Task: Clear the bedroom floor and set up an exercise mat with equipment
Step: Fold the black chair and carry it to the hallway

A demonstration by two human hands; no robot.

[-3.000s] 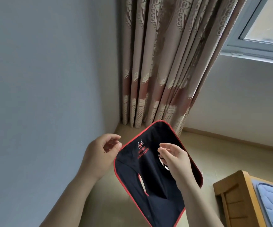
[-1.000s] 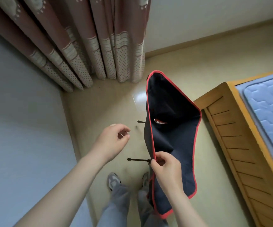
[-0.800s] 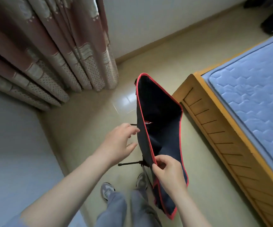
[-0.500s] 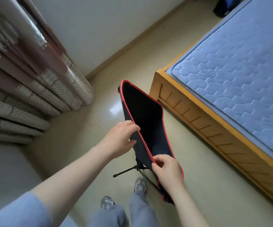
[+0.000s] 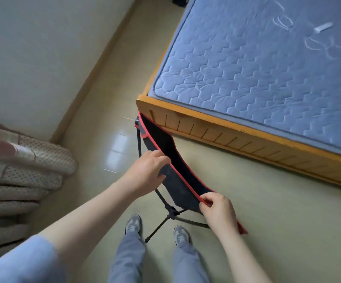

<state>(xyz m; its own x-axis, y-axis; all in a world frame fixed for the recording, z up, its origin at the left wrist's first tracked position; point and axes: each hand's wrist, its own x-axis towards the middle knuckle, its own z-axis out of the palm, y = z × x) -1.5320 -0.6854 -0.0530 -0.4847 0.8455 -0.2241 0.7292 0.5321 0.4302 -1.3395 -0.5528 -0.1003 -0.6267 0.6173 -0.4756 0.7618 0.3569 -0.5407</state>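
1. Floor [image 5: 267, 201]: pale beige, smooth and glossy. It carries window glare patches near the far end of the chair.
2. Wall [image 5: 32, 48]: plain off-white, filling the upper left. A tan baseboard [image 5: 96, 64] runs along its foot.
3. Mattress [image 5: 257, 64]: blue, quilted in a hexagon pattern, bare on top apart from a small white strip [image 5: 322, 27] and some faint loop marks near it. It sits inside a wooden bed frame [image 5: 237, 137], orange-tan with a slatted side panel, whose corner points toward the chair.
4. Curtain [image 5: 32, 160]: heavy folds in pink and cream with a dotted hem, bunched at the left edge; partly blurred.
5. Chair seat fabric [image 5: 177, 180]: dark navy with red trim, slung on thin black poles [image 5: 161, 223] that stand on the floor. The chair sits between the person's feet and the bed corner. Its far upper corner lies just beside the frame corner; I cannot tell whether they touch.
6. Left hand [image 5: 147, 172]: fingers curled over the red-trimmed top edge at mid-length, with the thumb pressed against the outer cloth, gripping it.
7. Right hand [image 5: 218, 211]: thumb and fingers pinch the red trim at the near end of the fabric.
8. Grey shoes [image 5: 133, 224]: planted on either side of one pole foot.
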